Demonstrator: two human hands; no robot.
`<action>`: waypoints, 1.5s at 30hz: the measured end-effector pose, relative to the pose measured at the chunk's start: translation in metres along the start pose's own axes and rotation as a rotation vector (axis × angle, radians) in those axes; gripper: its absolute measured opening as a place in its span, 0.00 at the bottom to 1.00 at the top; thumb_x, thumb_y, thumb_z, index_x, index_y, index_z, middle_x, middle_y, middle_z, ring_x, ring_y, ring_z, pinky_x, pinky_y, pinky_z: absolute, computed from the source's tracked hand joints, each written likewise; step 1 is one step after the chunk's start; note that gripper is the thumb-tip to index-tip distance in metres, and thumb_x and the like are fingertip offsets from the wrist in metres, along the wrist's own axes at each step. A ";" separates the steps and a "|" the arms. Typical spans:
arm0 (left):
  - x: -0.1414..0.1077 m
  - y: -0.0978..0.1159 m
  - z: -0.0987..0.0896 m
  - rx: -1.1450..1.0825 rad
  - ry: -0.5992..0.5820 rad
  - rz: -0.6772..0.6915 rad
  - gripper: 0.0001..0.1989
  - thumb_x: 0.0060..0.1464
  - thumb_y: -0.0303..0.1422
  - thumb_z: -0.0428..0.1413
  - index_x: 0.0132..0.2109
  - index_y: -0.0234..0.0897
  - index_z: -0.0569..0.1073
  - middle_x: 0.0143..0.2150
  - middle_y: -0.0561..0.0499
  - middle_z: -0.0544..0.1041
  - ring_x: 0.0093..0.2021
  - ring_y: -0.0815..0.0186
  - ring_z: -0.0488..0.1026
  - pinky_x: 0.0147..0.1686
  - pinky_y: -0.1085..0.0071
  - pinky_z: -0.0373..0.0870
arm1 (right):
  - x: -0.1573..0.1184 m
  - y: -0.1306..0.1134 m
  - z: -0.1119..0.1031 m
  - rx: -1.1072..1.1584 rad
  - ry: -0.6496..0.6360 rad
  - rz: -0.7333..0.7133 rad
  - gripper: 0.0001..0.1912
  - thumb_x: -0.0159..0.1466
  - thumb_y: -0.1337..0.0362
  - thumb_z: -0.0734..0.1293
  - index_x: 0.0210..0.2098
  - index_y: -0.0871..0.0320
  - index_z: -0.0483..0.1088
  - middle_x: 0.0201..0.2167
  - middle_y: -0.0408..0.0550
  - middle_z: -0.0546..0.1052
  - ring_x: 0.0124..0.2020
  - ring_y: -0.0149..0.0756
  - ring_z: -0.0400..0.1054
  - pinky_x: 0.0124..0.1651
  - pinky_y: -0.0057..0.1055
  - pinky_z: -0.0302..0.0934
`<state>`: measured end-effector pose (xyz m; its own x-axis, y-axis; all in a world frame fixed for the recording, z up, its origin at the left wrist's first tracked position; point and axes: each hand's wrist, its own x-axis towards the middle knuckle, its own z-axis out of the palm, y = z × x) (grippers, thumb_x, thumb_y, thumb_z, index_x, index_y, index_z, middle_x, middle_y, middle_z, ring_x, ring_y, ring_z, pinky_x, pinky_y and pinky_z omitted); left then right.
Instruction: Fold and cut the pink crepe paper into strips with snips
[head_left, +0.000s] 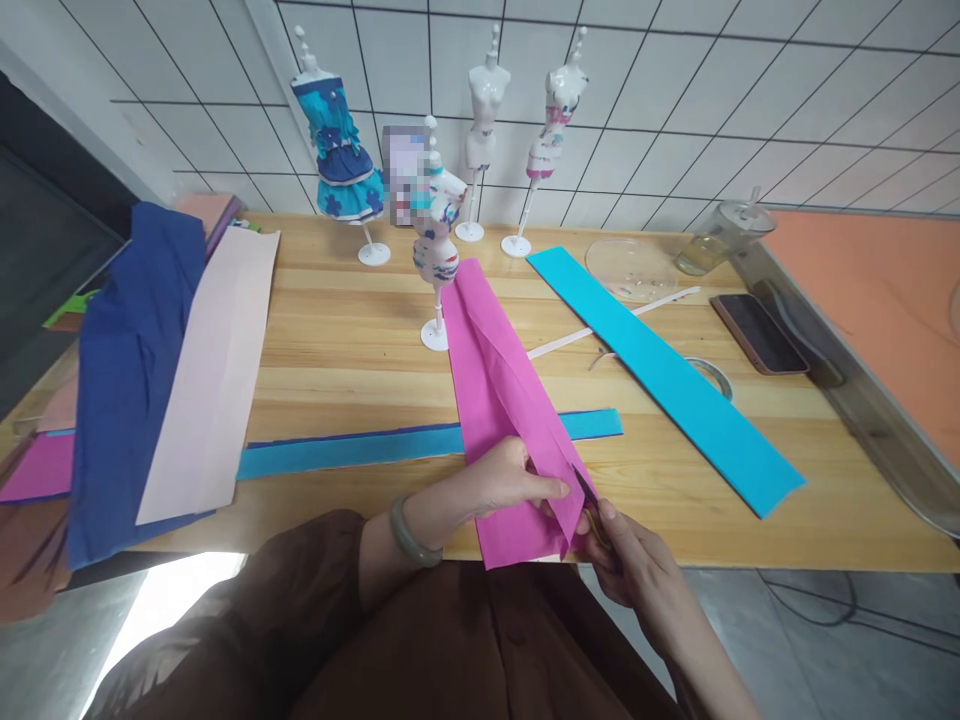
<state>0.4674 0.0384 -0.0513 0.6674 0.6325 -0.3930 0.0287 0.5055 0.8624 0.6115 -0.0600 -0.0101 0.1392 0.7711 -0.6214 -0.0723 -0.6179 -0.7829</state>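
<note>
A long pink sheet (491, 400) lies folded lengthwise on the wooden table, its near end at the front edge. My left hand (506, 478) pinches the sheet's folded layer near that end, thumb on top. In my right hand (634, 555) is a pair of small dark scissors (585, 487), its blades at the sheet's right edge, just right of my left thumb. Under the pink sheet runs a narrow blue strip (352, 450), showing on both sides. To the right, a wider turquoise strip (667, 380) lies diagonally.
Small white mannequins (480, 110) stand at the back, one in a blue dress (341, 160). Dark blue fabric (131, 380) and a pale pink sheet (214, 370) lie at left. At right are a phone (759, 333), a tape roll (712, 378) and a lidded cup (724, 238).
</note>
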 end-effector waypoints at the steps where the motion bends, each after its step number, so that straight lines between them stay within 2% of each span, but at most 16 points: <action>1: 0.000 0.000 0.000 0.014 -0.003 0.001 0.11 0.41 0.34 0.63 0.30 0.30 0.74 0.25 0.51 0.73 0.27 0.69 0.70 0.28 0.74 0.64 | 0.000 0.000 0.000 0.001 0.000 0.000 0.25 0.58 0.43 0.61 0.21 0.57 0.56 0.16 0.34 0.47 0.18 0.23 0.39 0.21 0.26 0.33; 5: -0.001 0.002 0.001 0.070 -0.010 -0.002 0.12 0.42 0.35 0.62 0.33 0.30 0.74 0.29 0.49 0.75 0.30 0.67 0.71 0.30 0.73 0.66 | 0.002 0.002 0.000 0.007 0.009 0.011 0.24 0.58 0.42 0.61 0.22 0.57 0.60 0.16 0.34 0.48 0.17 0.23 0.39 0.21 0.26 0.33; 11: -0.003 0.004 0.002 0.104 -0.036 0.040 0.13 0.45 0.36 0.61 0.36 0.30 0.74 0.34 0.46 0.76 0.33 0.65 0.72 0.32 0.71 0.67 | 0.003 0.002 -0.001 0.001 0.024 0.010 0.24 0.57 0.42 0.63 0.22 0.58 0.61 0.15 0.33 0.48 0.16 0.22 0.39 0.20 0.25 0.34; 18: -0.001 0.002 -0.001 0.066 -0.001 0.023 0.14 0.43 0.36 0.63 0.35 0.30 0.74 0.31 0.48 0.76 0.34 0.65 0.72 0.34 0.71 0.66 | 0.004 0.003 -0.003 0.011 0.025 0.012 0.24 0.57 0.42 0.63 0.24 0.59 0.64 0.15 0.33 0.48 0.16 0.21 0.39 0.21 0.25 0.32; 24: 0.005 0.000 -0.001 -0.081 0.083 0.045 0.16 0.43 0.37 0.63 0.37 0.30 0.72 0.33 0.46 0.75 0.33 0.66 0.72 0.34 0.70 0.66 | 0.003 0.006 -0.003 -0.007 0.034 0.008 0.25 0.56 0.41 0.63 0.23 0.58 0.61 0.15 0.33 0.48 0.15 0.21 0.39 0.19 0.24 0.33; 33: 0.002 0.004 0.000 -0.062 0.100 -0.001 0.15 0.41 0.36 0.64 0.33 0.30 0.72 0.29 0.49 0.74 0.31 0.67 0.71 0.33 0.71 0.65 | 0.004 0.002 -0.001 0.028 -0.014 0.055 0.25 0.57 0.40 0.60 0.28 0.58 0.65 0.15 0.32 0.47 0.15 0.22 0.37 0.20 0.25 0.30; 45: 0.002 0.006 -0.001 -0.109 0.049 0.024 0.15 0.42 0.36 0.63 0.36 0.29 0.73 0.32 0.46 0.76 0.33 0.65 0.72 0.35 0.70 0.66 | -0.005 -0.001 -0.004 -0.023 0.025 0.141 0.26 0.56 0.40 0.61 0.28 0.59 0.67 0.15 0.33 0.48 0.16 0.22 0.39 0.21 0.26 0.31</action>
<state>0.4685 0.0432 -0.0474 0.6298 0.6715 -0.3904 -0.0692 0.5491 0.8329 0.6150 -0.0645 -0.0061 0.1540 0.6723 -0.7241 -0.0700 -0.7236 -0.6867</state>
